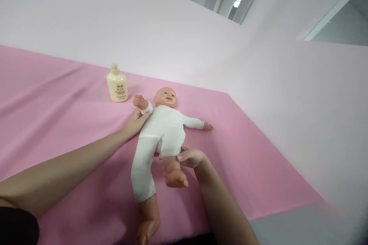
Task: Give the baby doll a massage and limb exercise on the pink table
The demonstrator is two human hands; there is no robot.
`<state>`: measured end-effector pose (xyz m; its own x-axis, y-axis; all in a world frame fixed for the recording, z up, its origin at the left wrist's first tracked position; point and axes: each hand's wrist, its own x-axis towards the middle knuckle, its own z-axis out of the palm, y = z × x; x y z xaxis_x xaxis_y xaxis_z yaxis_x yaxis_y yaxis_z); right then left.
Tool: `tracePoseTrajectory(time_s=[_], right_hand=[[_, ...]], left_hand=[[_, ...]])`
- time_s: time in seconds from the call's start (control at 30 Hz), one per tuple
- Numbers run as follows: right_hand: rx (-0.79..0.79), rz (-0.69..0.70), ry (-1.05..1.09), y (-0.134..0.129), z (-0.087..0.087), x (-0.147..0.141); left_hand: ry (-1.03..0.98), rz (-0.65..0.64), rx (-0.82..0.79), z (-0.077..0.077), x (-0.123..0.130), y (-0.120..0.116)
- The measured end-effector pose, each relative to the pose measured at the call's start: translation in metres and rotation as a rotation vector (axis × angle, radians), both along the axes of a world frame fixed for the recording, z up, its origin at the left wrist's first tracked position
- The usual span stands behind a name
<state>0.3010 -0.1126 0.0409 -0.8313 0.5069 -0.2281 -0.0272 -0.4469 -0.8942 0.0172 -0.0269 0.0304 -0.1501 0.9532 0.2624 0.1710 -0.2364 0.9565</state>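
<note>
Only one leg (171, 166) of the baby doll (162, 122) is folded, my right hand (192, 157) grasping it, my left hand (137, 122) unclear in its hold.

Black sleeve (17, 225): on the left arm, plain and matte as far as I can see, its edge rounded near the elbow.
Left forearm (71, 168): bare, long and slim, narrowing smoothly to the wrist.
Left hand (136, 123): ungloved and slender; some fingers are hidden from me.
Right forearm (222, 203): bare too, slim at the wrist and widening toward the elbow.
Right hand (194, 158): ungloved, rounded over the back, with a smooth thumb.
Dark cloth (198, 239): a narrow strip low in front, too little showing to name the garment.
</note>
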Motion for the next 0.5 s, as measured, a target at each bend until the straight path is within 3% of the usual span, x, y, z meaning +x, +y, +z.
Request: tracePoseTrajectory(time_s=[0.17, 0.37, 0.5], right_hand=[[-0.083, -0.205, 0.046, 0.003, 0.002, 0.001], [-0.067, -0.294, 0.094, 0.005, 0.018, -0.003], [-0.057, -0.292, 0.081, 0.004, 0.017, -0.002]], left_hand=[[0.037, -0.051, 0.016, -0.001, -0.002, -0.001], [0.054, -0.103, 0.073, -0.003, -0.003, 0.003], [0.032, -0.102, 0.037, -0.002, -0.003, 0.002]])
